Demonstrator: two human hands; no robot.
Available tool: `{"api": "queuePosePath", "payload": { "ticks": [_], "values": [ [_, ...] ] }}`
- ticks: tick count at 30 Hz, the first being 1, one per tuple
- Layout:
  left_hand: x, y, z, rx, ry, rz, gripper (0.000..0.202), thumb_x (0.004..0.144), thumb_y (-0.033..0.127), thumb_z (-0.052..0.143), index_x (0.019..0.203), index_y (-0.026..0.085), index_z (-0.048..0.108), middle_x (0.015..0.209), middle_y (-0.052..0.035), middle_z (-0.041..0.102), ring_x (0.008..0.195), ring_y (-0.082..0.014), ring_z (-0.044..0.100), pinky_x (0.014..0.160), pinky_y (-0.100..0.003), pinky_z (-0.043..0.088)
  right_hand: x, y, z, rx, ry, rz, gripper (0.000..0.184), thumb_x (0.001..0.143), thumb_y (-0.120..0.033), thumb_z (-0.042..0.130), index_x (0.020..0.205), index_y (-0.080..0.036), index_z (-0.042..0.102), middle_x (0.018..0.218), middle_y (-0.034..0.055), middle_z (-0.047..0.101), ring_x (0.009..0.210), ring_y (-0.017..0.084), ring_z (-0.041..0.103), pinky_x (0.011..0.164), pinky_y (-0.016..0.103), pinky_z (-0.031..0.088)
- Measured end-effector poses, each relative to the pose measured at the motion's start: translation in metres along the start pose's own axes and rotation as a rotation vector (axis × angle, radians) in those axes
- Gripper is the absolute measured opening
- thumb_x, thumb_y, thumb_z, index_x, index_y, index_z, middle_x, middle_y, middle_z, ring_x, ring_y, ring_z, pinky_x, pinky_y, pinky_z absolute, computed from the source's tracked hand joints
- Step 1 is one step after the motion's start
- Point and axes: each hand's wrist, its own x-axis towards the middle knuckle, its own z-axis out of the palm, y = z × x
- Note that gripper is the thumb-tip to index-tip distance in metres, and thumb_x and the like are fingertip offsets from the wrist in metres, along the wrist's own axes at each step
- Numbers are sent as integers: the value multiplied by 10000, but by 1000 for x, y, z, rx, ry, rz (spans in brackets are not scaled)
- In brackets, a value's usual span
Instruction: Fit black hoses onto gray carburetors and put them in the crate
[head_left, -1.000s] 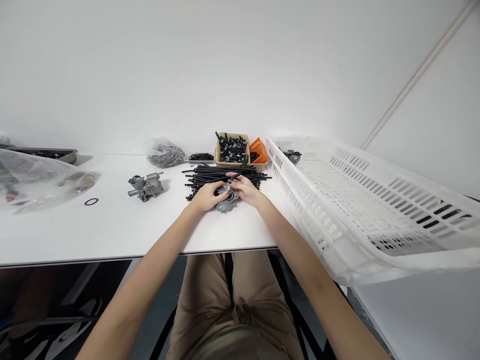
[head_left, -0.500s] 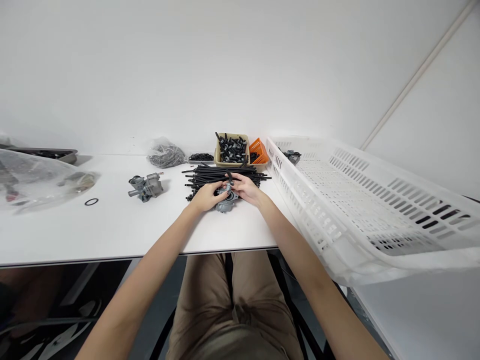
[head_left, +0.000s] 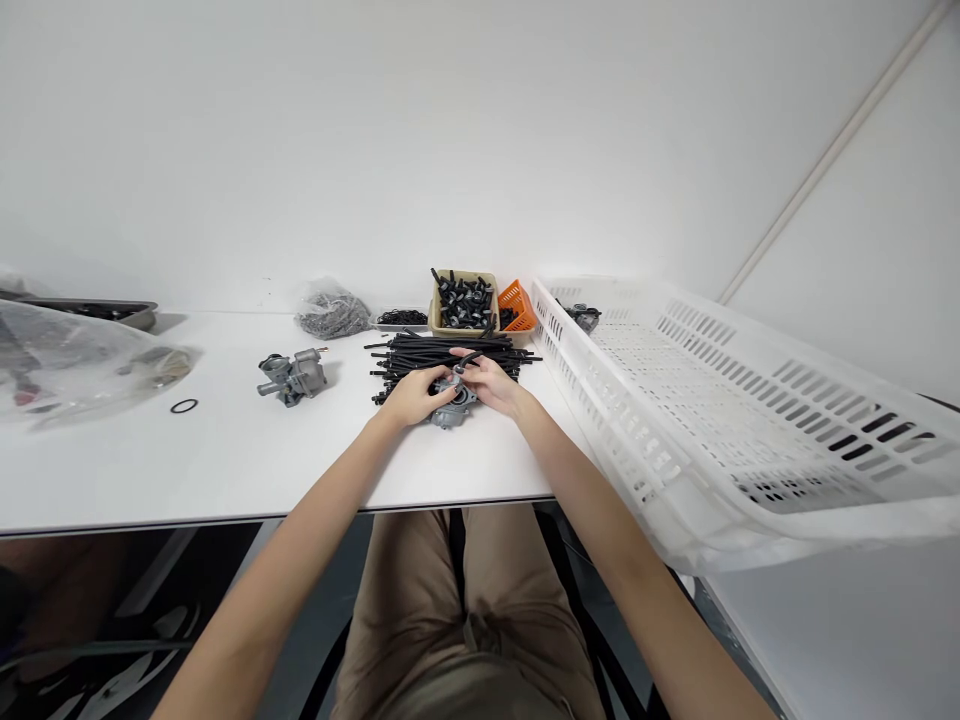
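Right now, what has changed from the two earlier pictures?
The black piece in the fingers of the right hand slanted right at first, stood more upright in the middle picture, and now slants right again. Nothing was visibly let go or newly taken. The left hand stays on the carburetor; the other carburetor, ring and crate stayed put.

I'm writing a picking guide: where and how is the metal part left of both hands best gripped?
Likely best: grip the metal part by its blocky body at right, from above on the near side. That chunk looks bulkiest, the wall stands behind, and the thin tip at upper right looks easily snagged.
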Motion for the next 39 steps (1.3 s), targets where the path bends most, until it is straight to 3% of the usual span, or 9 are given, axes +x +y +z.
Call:
{"api": "queuePosePath", "payload": {
  "ticks": [3,7,12,17,22,27,32,37,39],
  "values": [
    [0,0,0,-10,20,-7,418,854,504,471,1023,165,646,976,-73,713,829,-226,639,753,-305,455,-1,-1,1,9,-49,31,495,633,-102,729,1101,-223,622,922,14,696,850,143,644,765,253,508],
    [0,1,0,-7,-17,-2,403,851,503,468,988,173,655,933,-56,715,783,-212,633,708,-293,452,1,0,0,-53,30,-13,458,624,-115,763,1051,-225,637,794,-24,668,774,124,634,724,234,504],
    [-1,2,-1,-13,16,-7,424,844,506,475,1016,163,657,961,-69,715,805,-228,638,737,-305,454,3,2,-3,11,-66,27,436,649,-131,735,1068,-208,644,910,27,703,855,151,648,769,260,506],
    [-1,3,-1,-4,-3,-5,415,842,508,470,974,165,664,904,-62,713,756,-214,625,695,-296,448,4,3,-2,-10,37,1,416,624,-101,758,1012,-208,652,884,5,691,808,126,636,733,226,498],
    [-1,2,0,-23,9,-10,426,837,499,486,1054,172,652,1006,-84,711,842,-239,636,763,-319,455,6,4,-4,59,-26,47,434,642,-101,727,1055,-205,644,914,18,702,841,137,640,782,249,498],
    [-1,3,-1,-13,-9,-17,405,835,504,479,968,171,669,895,-61,714,745,-214,624,698,-302,453,4,3,-3,2,18,1,393,634,-103,751,998,-210,643,823,-6,683,785,128,637,728,231,496],
    [-1,3,-1,-26,17,-7,418,835,492,493,1046,172,659,999,-79,715,848,-242,642,761,-316,459,1,-1,-1,13,-55,60,407,669,-116,701,1061,-202,635,896,17,695,804,132,631,750,252,493],
    [-1,3,-1,-11,-8,-8,400,843,498,474,961,169,667,911,-60,718,758,-220,631,689,-298,451,2,3,0,-28,45,-29,358,635,-112,736,970,-213,659,786,-18,661,756,125,619,726,241,497],
    [-1,3,-1,-18,-4,-6,402,840,489,479,995,168,665,942,-66,717,780,-227,635,700,-302,451,2,3,-1,-12,13,-19,357,657,-134,721,1001,-210,659,809,-9,666,763,128,621,729,245,498]
  ]
}}
